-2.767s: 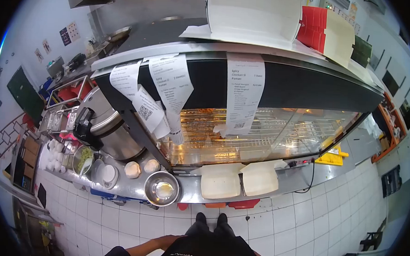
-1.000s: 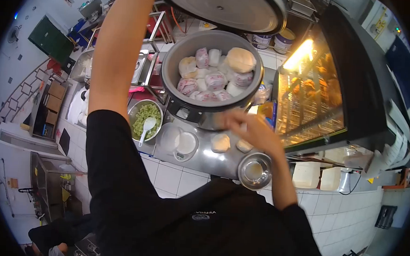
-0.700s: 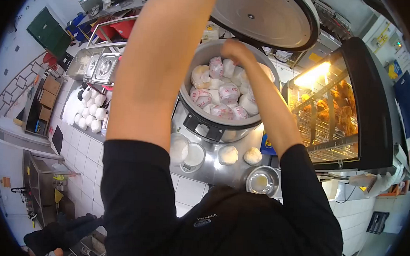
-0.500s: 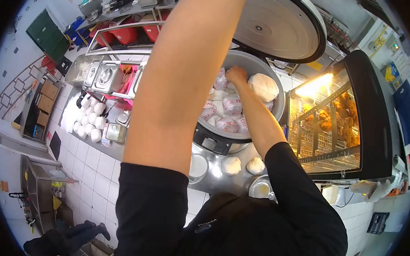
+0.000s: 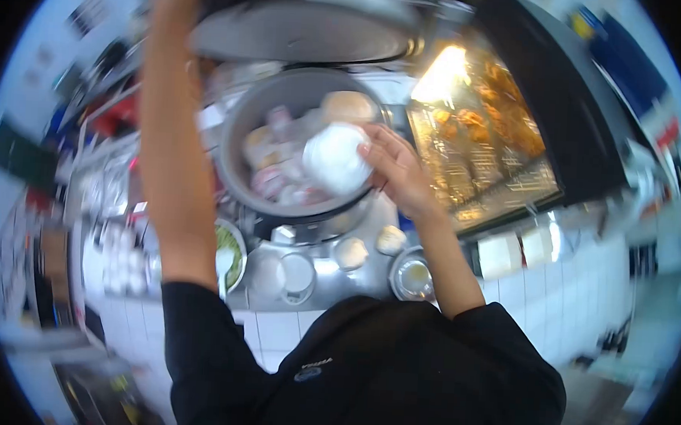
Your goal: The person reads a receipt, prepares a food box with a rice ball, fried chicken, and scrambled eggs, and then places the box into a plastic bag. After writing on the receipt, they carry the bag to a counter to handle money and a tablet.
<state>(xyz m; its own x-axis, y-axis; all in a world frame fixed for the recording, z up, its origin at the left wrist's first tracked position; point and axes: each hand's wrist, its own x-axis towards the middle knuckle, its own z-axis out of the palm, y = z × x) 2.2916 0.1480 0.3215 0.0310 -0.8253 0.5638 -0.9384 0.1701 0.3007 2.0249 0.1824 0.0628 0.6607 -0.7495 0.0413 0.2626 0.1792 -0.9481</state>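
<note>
In my right hand [image 5: 397,165] is a white round wrapped bundle [image 5: 337,158], raised over the large round grey pot [image 5: 232,157]. My fingers curve round its right side. Several more bundles, some in printed wrapping [image 5: 269,179], lie inside the pot, beside a large pale round one [image 5: 349,107]. My left arm [image 5: 173,142] reaches up to the top edge, by the tilted-up lid [image 5: 303,37]. Motion smears my left hand there and the frame cuts it off, so its fingers do not show.
A lit glass cabinet [image 5: 483,135] with browned food stands right of the pot. In front are two pale round pieces [image 5: 351,253], a clear bowl [image 5: 414,278] and a bowl of chopped greens [image 5: 230,257]. Several white bundles [image 5: 125,259] sit at the left.
My right hand has come up out of the pot with a white bundle. The view has shifted, and the lid now appears lower and less widely raised, with my left arm farther left.
</note>
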